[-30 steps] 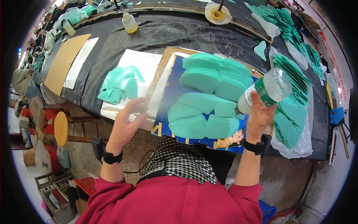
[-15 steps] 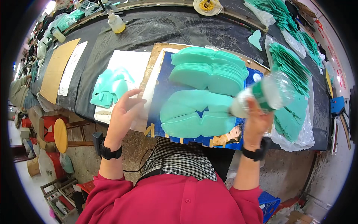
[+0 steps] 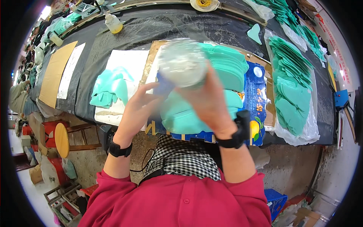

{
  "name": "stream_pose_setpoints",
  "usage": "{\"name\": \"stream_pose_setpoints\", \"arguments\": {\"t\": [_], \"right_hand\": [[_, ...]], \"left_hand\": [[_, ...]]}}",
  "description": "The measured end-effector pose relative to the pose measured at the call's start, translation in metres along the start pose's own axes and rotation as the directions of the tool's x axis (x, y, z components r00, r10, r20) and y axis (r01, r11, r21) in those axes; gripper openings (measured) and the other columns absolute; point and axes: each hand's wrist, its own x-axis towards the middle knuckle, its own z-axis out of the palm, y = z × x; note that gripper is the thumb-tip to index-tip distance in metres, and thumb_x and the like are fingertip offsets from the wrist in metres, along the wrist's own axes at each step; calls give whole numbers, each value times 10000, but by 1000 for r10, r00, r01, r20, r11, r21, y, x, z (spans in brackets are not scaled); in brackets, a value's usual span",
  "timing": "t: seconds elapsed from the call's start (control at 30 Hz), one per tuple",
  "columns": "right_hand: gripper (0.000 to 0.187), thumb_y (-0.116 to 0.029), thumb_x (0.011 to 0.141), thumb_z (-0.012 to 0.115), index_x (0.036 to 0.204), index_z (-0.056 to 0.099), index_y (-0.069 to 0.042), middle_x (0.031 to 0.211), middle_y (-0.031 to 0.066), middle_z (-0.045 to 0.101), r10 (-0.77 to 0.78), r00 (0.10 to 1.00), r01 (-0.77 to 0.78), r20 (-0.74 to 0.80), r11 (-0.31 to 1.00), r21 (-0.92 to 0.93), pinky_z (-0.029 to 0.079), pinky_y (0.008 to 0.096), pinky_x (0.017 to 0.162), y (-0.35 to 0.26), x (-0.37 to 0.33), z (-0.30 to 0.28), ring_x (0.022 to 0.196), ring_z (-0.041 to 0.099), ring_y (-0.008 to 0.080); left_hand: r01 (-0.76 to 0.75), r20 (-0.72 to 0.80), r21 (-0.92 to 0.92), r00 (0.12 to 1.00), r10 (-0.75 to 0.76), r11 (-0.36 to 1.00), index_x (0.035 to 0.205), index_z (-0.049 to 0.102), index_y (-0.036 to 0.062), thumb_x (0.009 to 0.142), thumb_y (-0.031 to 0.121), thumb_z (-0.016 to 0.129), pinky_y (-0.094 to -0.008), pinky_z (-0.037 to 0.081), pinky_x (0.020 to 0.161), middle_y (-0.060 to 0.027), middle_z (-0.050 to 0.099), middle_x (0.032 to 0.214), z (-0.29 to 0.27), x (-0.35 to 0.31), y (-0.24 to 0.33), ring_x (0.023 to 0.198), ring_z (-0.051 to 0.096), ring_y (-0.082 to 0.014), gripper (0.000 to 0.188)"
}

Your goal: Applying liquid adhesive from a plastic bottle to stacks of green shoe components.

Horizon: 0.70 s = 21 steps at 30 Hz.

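Swinging leftward since the earlier frame, the right hand (image 3: 210, 100) is carrying a clear bottle (image 3: 182, 62) from the right edge of the blue board (image 3: 254, 96) to a place above its left part. Both are blurring with the motion, and the bottle is turning its round, pale end toward the camera. The right hand's fingers are wrapping around the bottle, though their exact grip is hiding in the blur. Meanwhile the left hand (image 3: 141, 108) is coming a little nearer to the bottle; its fingers are spreading loosely and holding nothing, and I cannot tell whether the fingertips are touching anything.

Beneath the hands, a front pile of green pieces (image 3: 189, 123) is lying on the blue board, partly hiding behind the right hand, while a taller back stack (image 3: 228, 66) is sitting farther away. Right of these, the board is now showing a printed yellow fruit (image 3: 254, 129) that the right hand was covering.

To the left, a small green heap (image 3: 111, 89) is resting on a white sheet (image 3: 126, 60). To the right, more green sheets (image 3: 293, 94) are lying over clear plastic (image 3: 313, 130). All this is sitting on the black-covered desk (image 3: 140, 28), where a squeeze bottle (image 3: 113, 24) is standing with yellow liquid inside.
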Motion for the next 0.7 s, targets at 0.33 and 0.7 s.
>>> {"name": "stream_pose_setpoints", "arguments": {"t": [0.33, 0.7], "right_hand": [[518, 7, 866, 792, 1338, 579, -14, 1232, 90, 677, 313, 841, -269, -441, 949, 162, 568, 322, 918, -27, -46, -87, 1076, 669, 166], [495, -13, 847, 810, 1299, 607, -15, 1173, 100, 717, 349, 926, -337, -142, 936, 99, 547, 336, 928, -28, -47, -54, 1070, 680, 182]], "left_hand": [[13, -57, -26, 998, -15, 1000, 1472, 480, 49, 1010, 137, 650, -331, 440, 1040, -138, 733, 1180, -14, 9, 1, 1102, 630, -153, 499], [-86, -43, 402, 993, 113, 912, 1416, 504, 95, 996, 98, 586, -334, 507, 881, -125, 758, 1090, 22, 33, 12, 993, 672, -192, 428]]}}
